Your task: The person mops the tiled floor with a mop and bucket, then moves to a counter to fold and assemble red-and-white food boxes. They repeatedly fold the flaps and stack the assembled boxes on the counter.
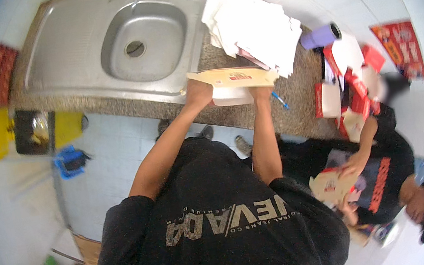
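Observation:
In front of me, over the counter's front edge, I hold a cream cardboard box [220, 80] with a small red print on its side and a white inner face turned down. Its left end is in my left hand [199, 94]. My right hand [261, 93] grips the right end from below. The fingers of both hands are largely hidden by the cardboard. Just beyond the box lies a pile of white paper sheets [256, 28], and a blue pen [280, 100] rests on the counter beside my right hand.
A steel sink [64, 56] is set into the speckled stone counter [299, 102]. Toward the right stand a purple tumbler [320, 36] and several red and white boxes [354, 87]. A co-worker at the right handles another cream box [331, 185]. A yellow and black bin [31, 130] sits left.

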Available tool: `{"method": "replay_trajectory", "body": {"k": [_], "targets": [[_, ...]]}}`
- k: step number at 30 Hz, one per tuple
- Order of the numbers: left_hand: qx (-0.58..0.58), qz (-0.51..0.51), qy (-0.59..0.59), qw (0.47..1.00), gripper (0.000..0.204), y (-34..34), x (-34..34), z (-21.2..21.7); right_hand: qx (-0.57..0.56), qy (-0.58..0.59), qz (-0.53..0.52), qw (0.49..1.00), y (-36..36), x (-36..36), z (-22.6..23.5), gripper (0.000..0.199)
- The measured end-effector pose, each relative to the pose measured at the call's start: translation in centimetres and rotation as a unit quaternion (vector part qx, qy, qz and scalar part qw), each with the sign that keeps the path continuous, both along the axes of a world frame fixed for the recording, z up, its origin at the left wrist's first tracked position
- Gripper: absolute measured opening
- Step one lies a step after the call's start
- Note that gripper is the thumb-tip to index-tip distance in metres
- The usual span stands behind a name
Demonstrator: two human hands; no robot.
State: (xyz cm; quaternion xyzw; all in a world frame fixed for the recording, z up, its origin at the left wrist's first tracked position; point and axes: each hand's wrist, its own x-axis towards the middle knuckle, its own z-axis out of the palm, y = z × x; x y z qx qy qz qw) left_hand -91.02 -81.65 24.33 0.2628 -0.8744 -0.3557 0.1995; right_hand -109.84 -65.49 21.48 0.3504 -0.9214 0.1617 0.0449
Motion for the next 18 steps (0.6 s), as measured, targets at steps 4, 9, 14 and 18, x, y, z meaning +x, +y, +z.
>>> {"method": "replay_trajectory", "body": {"k": [4, 9, 14, 18], "targets": [[-0.019, -0.057, -0.216, 0.974, 0.028, -2.2, 0.9, 1.0, 0.058, -0.091, -0.005, 0.994, -2.8, -1.0, 2.9, 0.030], [0.107, 0.046, -0.116, 0.986, 0.047, -3.2, 0.5, 1.7, 0.016, -0.210, 0.040, 0.977, -2.1, -0.7, 8.1, 0.035], [0.132, 0.047, -0.160, 0.977, 0.042, -3.0, 0.3, 1.9, 0.040, -0.231, -0.001, 0.972, -2.4, -1.7, 5.2, 0.037], [0.114, 0.034, -0.113, 0.986, 0.039, -3.1, 0.6, 1.0, 0.050, -0.211, -0.005, 0.976, -2.7, -2.0, 3.8, 0.038]]}}
